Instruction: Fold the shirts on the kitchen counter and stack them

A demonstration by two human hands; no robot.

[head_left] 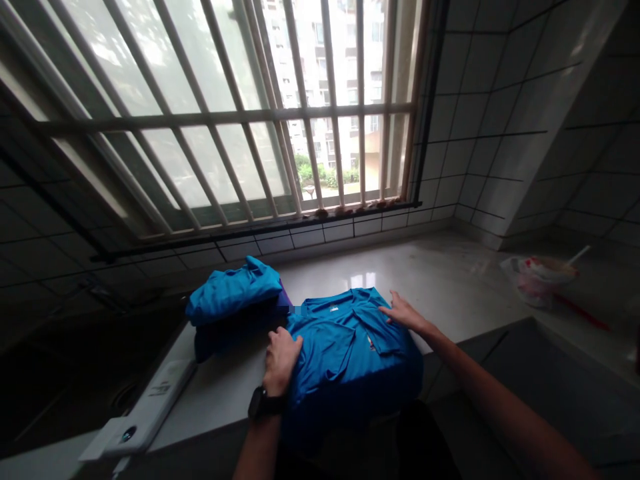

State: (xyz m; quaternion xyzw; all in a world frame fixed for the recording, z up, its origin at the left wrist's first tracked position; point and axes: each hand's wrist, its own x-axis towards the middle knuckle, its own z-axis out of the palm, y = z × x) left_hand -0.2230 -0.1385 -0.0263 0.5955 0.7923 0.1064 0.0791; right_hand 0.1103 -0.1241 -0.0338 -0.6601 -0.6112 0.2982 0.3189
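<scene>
A blue short-sleeved shirt (345, 340) lies spread on the counter in front of me, its neckline toward the window and its sleeves folded inward over the front. Its lower part hangs down over the counter's front edge. At the shirt's left side rests my left hand (283, 357), fingers bent and thumb apart, with a black watch (266, 403) on the wrist. My right hand (404, 313) touches the shirt's right shoulder side, thumb and forefinger spread. Left of the shirt sits a pile of folded blue clothes (235, 290), with darker and purple cloth beneath.
A dark sink (85, 353) lies at the left, with a long white device (155, 407) along its edge. On the counter (450, 280) at the right stands a bowl in a plastic bag (537, 277), near a red strip (583, 312). A barred window (240, 120) rises behind.
</scene>
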